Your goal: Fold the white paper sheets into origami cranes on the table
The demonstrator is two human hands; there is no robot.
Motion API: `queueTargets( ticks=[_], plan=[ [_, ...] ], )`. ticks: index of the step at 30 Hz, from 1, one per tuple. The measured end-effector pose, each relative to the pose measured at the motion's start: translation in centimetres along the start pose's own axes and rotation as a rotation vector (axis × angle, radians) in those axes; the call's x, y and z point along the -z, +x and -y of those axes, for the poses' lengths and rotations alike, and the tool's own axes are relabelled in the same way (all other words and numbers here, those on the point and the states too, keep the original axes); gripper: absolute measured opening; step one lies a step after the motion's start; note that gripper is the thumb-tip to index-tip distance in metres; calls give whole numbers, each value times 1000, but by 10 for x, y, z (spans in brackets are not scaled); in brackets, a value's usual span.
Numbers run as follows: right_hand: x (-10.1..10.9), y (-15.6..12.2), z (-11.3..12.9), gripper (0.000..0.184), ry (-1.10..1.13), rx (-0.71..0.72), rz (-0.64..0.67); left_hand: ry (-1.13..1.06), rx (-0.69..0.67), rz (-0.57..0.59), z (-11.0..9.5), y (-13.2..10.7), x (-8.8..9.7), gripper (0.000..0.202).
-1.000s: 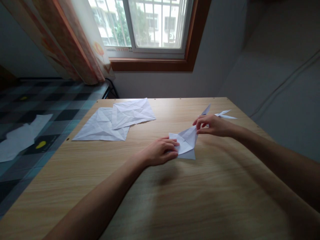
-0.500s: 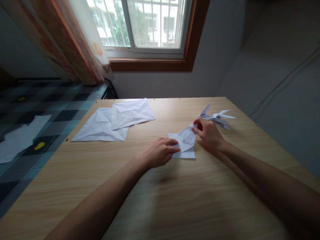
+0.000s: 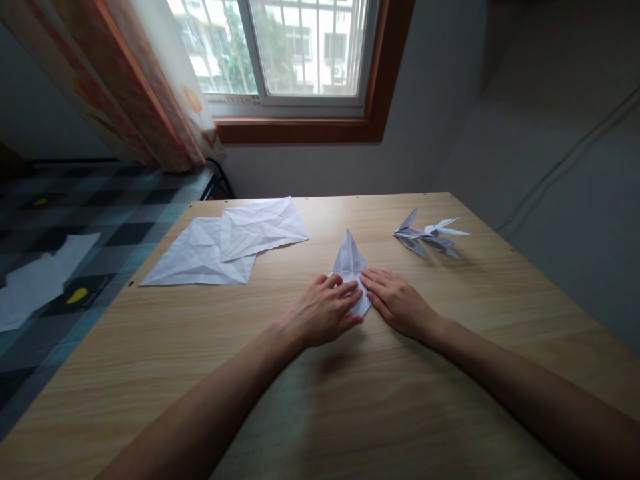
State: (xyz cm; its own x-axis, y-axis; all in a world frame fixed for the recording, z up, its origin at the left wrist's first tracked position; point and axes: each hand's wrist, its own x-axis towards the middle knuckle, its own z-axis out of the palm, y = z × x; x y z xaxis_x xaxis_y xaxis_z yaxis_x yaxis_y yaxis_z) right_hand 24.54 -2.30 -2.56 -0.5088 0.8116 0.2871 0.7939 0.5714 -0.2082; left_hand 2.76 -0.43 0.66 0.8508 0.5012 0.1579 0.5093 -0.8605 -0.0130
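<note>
A folded white sheet of paper (image 3: pixel 349 257) lies on the wooden table (image 3: pixel 280 373), its narrow tip pointing toward the window. Over its lower left part rests my left hand (image 3: pixel 327 308), fingers extended and slightly bent on the paper. My right hand (image 3: pixel 395 300) lies flat along the paper's right edge, fingertips touching it. Both hands cover much of the lower paper, so its folds there are partly hidden. To the right, beyond my right hand, sit folded paper pieces with pointed wings (image 3: pixel 433 233).
Two creased paper sheets (image 3: pixel 200 253) overlap at the table's far left. Beside the table, a checked bed cover (image 3: pixel 125 200) carries more white paper (image 3: pixel 35 287). A window (image 3: pixel 310 50) with a curtain (image 3: pixel 150 87) is behind the table.
The folded paper has been turned so its tip points away from me. My right hand has come down and left from the upper corner and now lies flat on the edge.
</note>
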Motion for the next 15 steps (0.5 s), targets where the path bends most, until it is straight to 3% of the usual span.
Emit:
queueTargets(
  ticks=[10,15],
  plan=[
    [-3,43,-20,48,-36,-94,110,-134,-85,-9,10,-6,-1,37],
    [-6,52,-27,50,109,-182,90,-184,-137,-8,17,-9,-3,36]
  ],
)
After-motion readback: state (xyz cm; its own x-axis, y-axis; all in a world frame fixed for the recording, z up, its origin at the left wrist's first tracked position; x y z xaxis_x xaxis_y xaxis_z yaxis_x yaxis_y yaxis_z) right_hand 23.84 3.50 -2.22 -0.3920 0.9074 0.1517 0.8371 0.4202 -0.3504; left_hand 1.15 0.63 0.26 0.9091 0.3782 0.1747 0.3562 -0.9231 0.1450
